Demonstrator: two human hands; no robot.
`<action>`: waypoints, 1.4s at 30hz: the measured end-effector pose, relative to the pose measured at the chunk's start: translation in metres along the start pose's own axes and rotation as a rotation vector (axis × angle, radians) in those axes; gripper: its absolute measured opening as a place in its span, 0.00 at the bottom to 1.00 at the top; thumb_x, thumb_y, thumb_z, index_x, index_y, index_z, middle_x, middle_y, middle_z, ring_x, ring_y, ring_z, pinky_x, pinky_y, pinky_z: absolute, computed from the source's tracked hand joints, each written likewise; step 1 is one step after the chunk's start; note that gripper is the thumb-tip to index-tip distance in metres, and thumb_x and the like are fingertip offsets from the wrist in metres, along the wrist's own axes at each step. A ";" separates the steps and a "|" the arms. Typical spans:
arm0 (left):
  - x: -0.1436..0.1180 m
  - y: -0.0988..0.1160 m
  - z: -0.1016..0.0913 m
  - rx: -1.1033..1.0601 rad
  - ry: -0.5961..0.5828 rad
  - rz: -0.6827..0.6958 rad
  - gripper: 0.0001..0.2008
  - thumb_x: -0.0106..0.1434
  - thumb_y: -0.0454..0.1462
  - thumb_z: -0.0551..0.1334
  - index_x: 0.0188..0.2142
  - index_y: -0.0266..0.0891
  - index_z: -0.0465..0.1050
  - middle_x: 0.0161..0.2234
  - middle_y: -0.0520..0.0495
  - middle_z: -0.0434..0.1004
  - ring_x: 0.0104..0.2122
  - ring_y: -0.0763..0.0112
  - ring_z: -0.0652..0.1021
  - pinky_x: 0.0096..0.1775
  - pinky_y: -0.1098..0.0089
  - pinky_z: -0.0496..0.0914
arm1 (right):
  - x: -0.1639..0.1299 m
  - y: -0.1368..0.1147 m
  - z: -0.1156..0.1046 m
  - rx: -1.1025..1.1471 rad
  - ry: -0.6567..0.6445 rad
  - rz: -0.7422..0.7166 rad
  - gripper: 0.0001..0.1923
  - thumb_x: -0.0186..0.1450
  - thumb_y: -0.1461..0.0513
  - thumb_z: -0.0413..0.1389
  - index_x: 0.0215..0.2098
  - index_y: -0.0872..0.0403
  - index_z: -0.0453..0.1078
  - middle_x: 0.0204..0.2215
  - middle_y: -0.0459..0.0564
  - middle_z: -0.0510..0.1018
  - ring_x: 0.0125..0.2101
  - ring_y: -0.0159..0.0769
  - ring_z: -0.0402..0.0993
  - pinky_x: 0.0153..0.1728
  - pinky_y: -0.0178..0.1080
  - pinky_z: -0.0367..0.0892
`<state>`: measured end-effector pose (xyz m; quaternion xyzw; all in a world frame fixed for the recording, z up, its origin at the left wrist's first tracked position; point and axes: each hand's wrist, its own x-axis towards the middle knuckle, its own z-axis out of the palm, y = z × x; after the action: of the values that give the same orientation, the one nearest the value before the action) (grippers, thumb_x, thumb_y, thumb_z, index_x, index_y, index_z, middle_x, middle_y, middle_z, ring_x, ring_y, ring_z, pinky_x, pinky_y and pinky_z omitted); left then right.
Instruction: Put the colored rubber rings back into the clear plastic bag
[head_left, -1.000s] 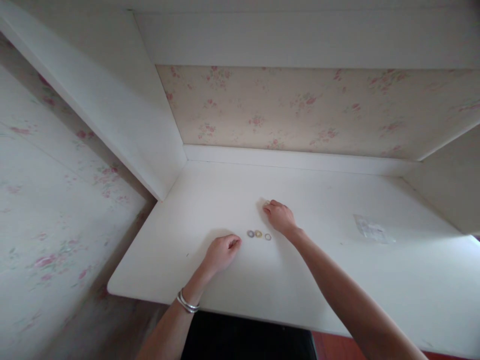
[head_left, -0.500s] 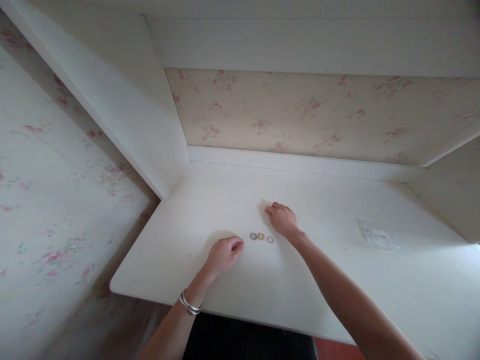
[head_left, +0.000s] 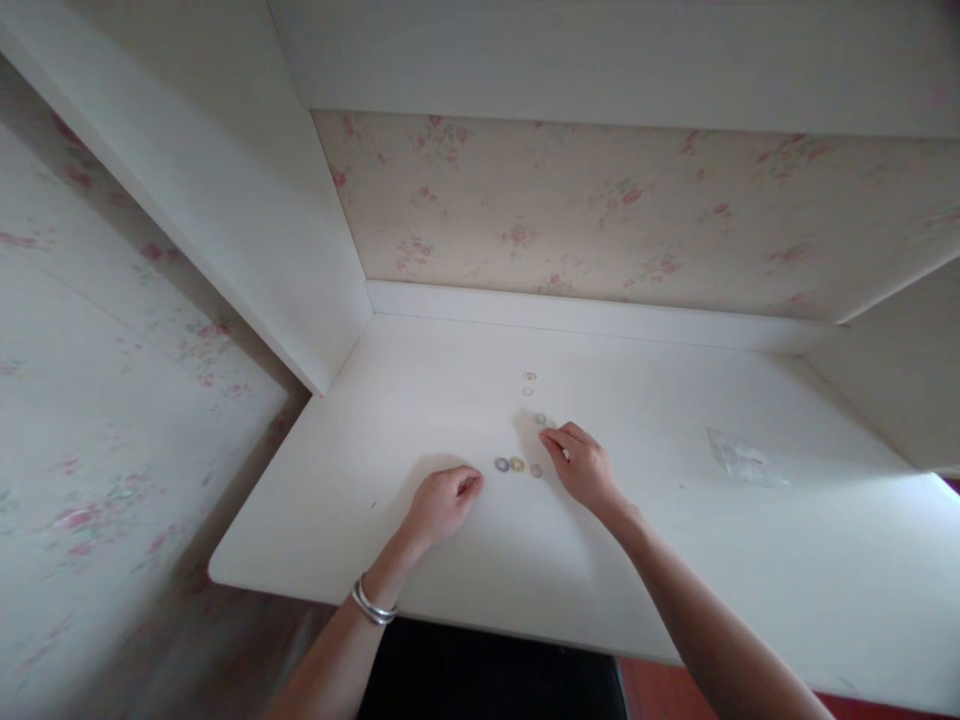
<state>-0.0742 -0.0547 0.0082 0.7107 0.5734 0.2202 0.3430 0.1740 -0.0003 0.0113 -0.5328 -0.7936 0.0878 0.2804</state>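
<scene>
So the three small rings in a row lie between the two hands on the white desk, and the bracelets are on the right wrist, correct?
Not quite: the bracelets are on the left wrist, behind the left hand, as the head view shows. The three small rings do lie in a row between it and the right hand on the white desk.

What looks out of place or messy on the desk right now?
Nothing spilled or damaged. Small rings lie in a tidy row between the hands; two more rings sit apart farther back. A crumpled clear wrapper lies at the right of the desk.
</scene>
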 end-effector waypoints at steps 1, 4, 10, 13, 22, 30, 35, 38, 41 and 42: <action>0.000 0.000 0.000 -0.001 -0.004 0.000 0.16 0.65 0.44 0.51 0.37 0.41 0.75 0.29 0.50 0.77 0.28 0.71 0.74 0.30 0.74 0.63 | -0.010 -0.001 -0.001 -0.006 -0.011 -0.009 0.16 0.69 0.57 0.45 0.37 0.52 0.74 0.30 0.50 0.74 0.32 0.34 0.70 0.35 0.35 0.63; 0.001 0.001 -0.001 0.013 -0.018 0.000 0.16 0.65 0.44 0.50 0.37 0.41 0.75 0.29 0.50 0.77 0.28 0.71 0.74 0.29 0.74 0.63 | -0.035 -0.003 -0.003 -0.055 -0.061 -0.037 0.15 0.69 0.58 0.45 0.38 0.52 0.73 0.30 0.50 0.74 0.31 0.34 0.69 0.36 0.36 0.62; 0.001 0.002 -0.001 0.037 -0.016 -0.006 0.16 0.66 0.45 0.50 0.36 0.42 0.74 0.29 0.50 0.77 0.28 0.71 0.74 0.29 0.74 0.62 | -0.047 -0.006 0.000 -0.124 -0.097 -0.073 0.14 0.69 0.59 0.46 0.39 0.52 0.74 0.29 0.49 0.74 0.30 0.34 0.68 0.35 0.36 0.61; 0.000 0.002 0.000 0.040 -0.011 0.001 0.16 0.66 0.45 0.50 0.35 0.42 0.74 0.28 0.51 0.77 0.27 0.72 0.74 0.29 0.74 0.62 | -0.046 -0.005 0.004 -0.159 -0.110 -0.123 0.14 0.69 0.60 0.46 0.40 0.51 0.74 0.29 0.49 0.74 0.30 0.34 0.68 0.35 0.36 0.60; 0.001 0.002 0.000 0.024 -0.003 0.004 0.16 0.65 0.45 0.50 0.35 0.42 0.74 0.29 0.51 0.77 0.28 0.71 0.74 0.31 0.74 0.63 | -0.048 -0.004 0.005 -0.178 -0.155 -0.129 0.13 0.69 0.62 0.46 0.42 0.51 0.73 0.30 0.49 0.74 0.32 0.34 0.68 0.36 0.37 0.59; 0.000 0.002 0.001 0.056 -0.006 0.004 0.15 0.65 0.44 0.50 0.35 0.42 0.74 0.29 0.50 0.77 0.28 0.72 0.74 0.29 0.74 0.62 | -0.040 -0.007 0.005 -0.221 -0.164 -0.108 0.13 0.69 0.60 0.46 0.39 0.50 0.73 0.30 0.49 0.74 0.31 0.33 0.68 0.35 0.36 0.59; 0.000 0.002 0.000 0.046 0.001 0.008 0.15 0.65 0.44 0.50 0.35 0.42 0.74 0.28 0.51 0.76 0.27 0.72 0.74 0.29 0.74 0.61 | -0.036 -0.006 0.010 -0.242 -0.175 -0.139 0.12 0.69 0.62 0.47 0.40 0.51 0.72 0.31 0.49 0.74 0.32 0.34 0.68 0.36 0.36 0.59; 0.000 0.002 0.000 0.035 -0.004 0.005 0.15 0.65 0.44 0.50 0.35 0.42 0.74 0.28 0.51 0.76 0.27 0.72 0.73 0.28 0.74 0.61 | -0.034 -0.007 0.011 -0.231 -0.180 -0.149 0.11 0.68 0.62 0.47 0.41 0.50 0.72 0.32 0.49 0.74 0.33 0.34 0.68 0.36 0.36 0.58; 0.000 0.002 0.001 0.023 -0.003 -0.004 0.16 0.65 0.44 0.50 0.35 0.42 0.74 0.27 0.51 0.76 0.26 0.73 0.73 0.29 0.74 0.62 | -0.032 -0.010 0.008 -0.222 -0.183 -0.146 0.11 0.68 0.62 0.48 0.42 0.49 0.72 0.31 0.48 0.74 0.32 0.34 0.68 0.36 0.36 0.58; 0.000 0.002 0.001 0.022 -0.004 -0.007 0.16 0.65 0.44 0.50 0.35 0.42 0.74 0.27 0.51 0.75 0.26 0.73 0.73 0.29 0.74 0.62 | -0.032 -0.011 0.007 -0.218 -0.182 -0.144 0.11 0.68 0.62 0.48 0.41 0.49 0.72 0.31 0.48 0.74 0.32 0.34 0.68 0.35 0.36 0.58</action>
<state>-0.0724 -0.0547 0.0093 0.7128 0.5776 0.2111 0.3373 0.1703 -0.0319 -0.0013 -0.4914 -0.8568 0.0289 0.1534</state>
